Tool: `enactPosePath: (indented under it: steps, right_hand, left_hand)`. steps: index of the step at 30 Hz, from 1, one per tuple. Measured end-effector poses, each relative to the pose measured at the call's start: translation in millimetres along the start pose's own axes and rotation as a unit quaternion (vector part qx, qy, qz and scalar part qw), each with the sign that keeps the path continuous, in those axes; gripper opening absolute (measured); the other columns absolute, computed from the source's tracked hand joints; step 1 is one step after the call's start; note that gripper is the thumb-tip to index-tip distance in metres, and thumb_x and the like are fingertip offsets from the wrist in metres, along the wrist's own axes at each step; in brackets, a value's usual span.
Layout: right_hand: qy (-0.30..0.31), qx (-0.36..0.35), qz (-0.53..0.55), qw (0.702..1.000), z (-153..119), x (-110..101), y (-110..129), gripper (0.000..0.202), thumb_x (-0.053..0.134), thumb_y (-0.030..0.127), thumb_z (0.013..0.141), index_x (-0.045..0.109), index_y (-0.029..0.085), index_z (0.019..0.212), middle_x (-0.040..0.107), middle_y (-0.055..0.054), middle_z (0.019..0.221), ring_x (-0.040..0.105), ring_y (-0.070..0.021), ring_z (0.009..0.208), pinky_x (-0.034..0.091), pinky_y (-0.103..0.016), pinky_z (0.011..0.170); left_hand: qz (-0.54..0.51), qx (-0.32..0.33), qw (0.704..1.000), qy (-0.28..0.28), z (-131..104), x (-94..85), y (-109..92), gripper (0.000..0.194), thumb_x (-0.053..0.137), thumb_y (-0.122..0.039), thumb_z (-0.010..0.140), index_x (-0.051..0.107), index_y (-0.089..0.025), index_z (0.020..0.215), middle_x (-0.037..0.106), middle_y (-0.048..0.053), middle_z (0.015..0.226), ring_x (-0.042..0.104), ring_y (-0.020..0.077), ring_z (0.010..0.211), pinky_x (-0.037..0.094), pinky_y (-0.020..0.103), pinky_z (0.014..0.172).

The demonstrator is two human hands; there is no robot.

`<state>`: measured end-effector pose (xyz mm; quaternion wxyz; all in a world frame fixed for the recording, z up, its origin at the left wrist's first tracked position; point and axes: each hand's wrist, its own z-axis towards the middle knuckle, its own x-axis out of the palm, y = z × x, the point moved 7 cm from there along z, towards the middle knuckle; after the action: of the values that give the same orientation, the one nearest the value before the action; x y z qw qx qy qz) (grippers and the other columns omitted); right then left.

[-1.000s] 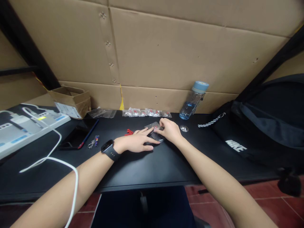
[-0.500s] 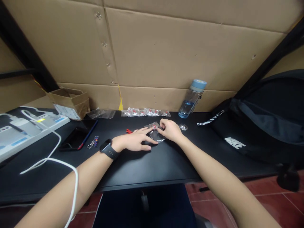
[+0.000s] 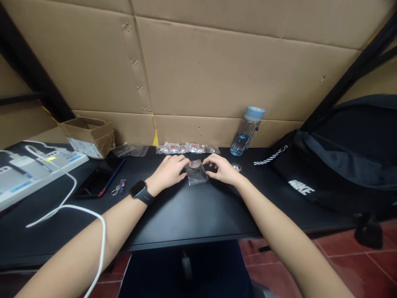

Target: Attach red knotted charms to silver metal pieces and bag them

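A small clear plastic bag [image 3: 197, 179] lies on the black table between my hands. Inside its far end is a round silvery piece with red on it [image 3: 195, 164]. My left hand [image 3: 170, 171] has its curled fingers at the bag's left edge, the thumb lower down. At the right edge, my right hand [image 3: 222, 170] bends its index finger and thumb against the plastic. A clear round disc [image 3: 237, 167] rests just beyond my right hand. Behind the bag, several packed pieces with red centres [image 3: 187, 148] stand in a row.
A water bottle [image 3: 246, 131] leans at the cardboard wall. To the right is a black backpack [image 3: 335, 165]. On the left are a phone [image 3: 96, 182], keyring [image 3: 118, 188], box [image 3: 89, 134], empty bags [image 3: 130, 150] and power strip [image 3: 40, 174]. A white cable [image 3: 104, 240] crosses my left forearm.
My left hand has drawn back from lying spread over the bag to its left edge. My right hand has opened from a pinch. The red cord beside my left hand is out of sight.
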<state>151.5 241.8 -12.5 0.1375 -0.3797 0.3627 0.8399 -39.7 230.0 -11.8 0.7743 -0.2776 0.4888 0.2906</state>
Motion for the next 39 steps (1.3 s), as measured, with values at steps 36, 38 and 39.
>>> enactPosePath:
  steps: [36,38,39]
  right_hand:
    - [0.026,-0.018,-0.005,0.999,1.1,6.0,-2.9,0.004,0.079,0.023,0.082,0.077,0.021,0.079,0.068,-0.004,0.098,0.064,-0.0194,0.094,0.047,-0.035,0.091]
    - [0.034,-0.016,0.007,0.999,0.2,5.6,-1.2,0.003,0.077,0.022,0.084,0.076,0.021,0.081,0.069,-0.004,0.099,0.065,-0.0196,0.095,0.047,-0.036,0.093]
    - [0.04,-0.009,0.017,0.999,-0.3,6.4,-1.7,0.004,0.075,0.022,0.085,0.076,0.021,0.081,0.07,-0.005,0.099,0.065,-0.0195,0.095,0.048,-0.035,0.092]
  left_hand:
    - [-0.151,-0.01,0.989,-0.001,4.3,8.7,6.0,0.006,0.065,-0.022,0.087,0.067,-0.025,0.092,0.076,-0.004,0.079,0.073,0.0174,0.081,0.046,0.03,0.088]
    - [-0.162,-0.034,0.986,0.001,3.1,9.2,7.9,0.01,0.066,-0.025,0.087,0.066,-0.026,0.097,0.077,-0.003,0.084,0.073,0.0196,0.086,0.046,0.032,0.091]
    - [-0.18,-0.054,0.982,-0.001,2.3,10.8,10.2,0.013,0.065,-0.027,0.087,0.065,-0.026,0.099,0.078,-0.002,0.086,0.073,0.0203,0.088,0.047,0.033,0.09]
